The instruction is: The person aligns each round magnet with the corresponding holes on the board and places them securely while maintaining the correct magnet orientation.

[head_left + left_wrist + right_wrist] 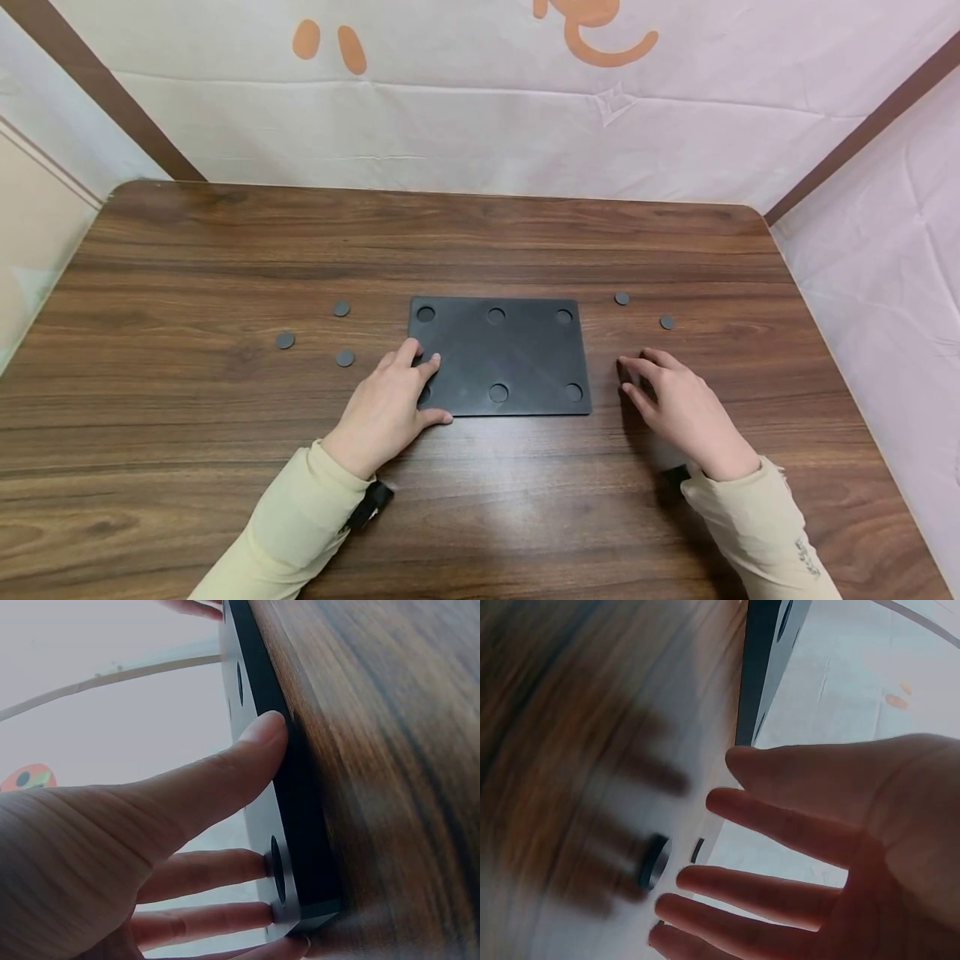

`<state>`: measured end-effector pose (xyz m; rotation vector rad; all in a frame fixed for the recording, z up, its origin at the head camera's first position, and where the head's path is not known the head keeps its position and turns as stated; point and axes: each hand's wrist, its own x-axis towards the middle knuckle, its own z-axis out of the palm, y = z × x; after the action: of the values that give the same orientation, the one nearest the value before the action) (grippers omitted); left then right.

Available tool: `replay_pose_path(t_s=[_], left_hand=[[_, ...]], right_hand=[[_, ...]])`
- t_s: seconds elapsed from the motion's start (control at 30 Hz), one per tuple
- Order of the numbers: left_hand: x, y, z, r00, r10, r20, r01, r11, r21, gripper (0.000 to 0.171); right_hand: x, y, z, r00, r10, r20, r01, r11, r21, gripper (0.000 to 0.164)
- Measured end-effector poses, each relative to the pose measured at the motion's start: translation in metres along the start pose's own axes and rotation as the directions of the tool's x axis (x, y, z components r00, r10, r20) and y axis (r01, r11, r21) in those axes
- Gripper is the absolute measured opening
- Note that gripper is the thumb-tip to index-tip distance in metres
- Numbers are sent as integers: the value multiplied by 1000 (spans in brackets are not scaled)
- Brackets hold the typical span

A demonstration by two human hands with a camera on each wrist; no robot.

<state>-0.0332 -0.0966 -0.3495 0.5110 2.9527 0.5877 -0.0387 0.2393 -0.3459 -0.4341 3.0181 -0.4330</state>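
A flat black rectangular plate [525, 354] lies on the table, with round recesses along its long sides. At its left end rests my left hand [386, 408], thumb [262, 739] against the front edge and other fingers reaching over the left part. That hand covers part of the lower left recess. To the right of the plate, my right hand [678, 408] hovers over the table, fingers loosely bent and apart. In the right wrist view a dark disc [655, 862] sits near its fingertips, with nothing visibly held. Beyond that hand are two small discs, one [622, 298] farther back than the other [667, 322].
Left of the plate lie three more small dark discs: one at the back [341, 309], one farthest left [285, 340] and one close to my left hand [344, 358]. White cloth [480, 133] with orange shapes hangs behind the wooden table [480, 242].
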Motion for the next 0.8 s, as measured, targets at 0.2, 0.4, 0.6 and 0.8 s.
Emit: replay_pose_path(t_s=[0.2,0.4,0.6,0.8], left_hand=[[0,0,0,1000,0,2,0,1000,5,70],[0,1,0,1000,-6,15,6,1000,6,70],[0,1,-1,1000,-12,16,12,1000,7,70],[0,1,-1,1000,-10,16,10,1000,16,70]], right_hand=[[-2,4,-2,1000,13,10,-13,1000,-15,32],[-5,6,-3,1000,26,15,-26,1000,-10,31],[-4,8,-2,1000,22,0,-22,1000,-17,31],[-3,8,-1,1000,18,-16,-19,1000,-13,29]])
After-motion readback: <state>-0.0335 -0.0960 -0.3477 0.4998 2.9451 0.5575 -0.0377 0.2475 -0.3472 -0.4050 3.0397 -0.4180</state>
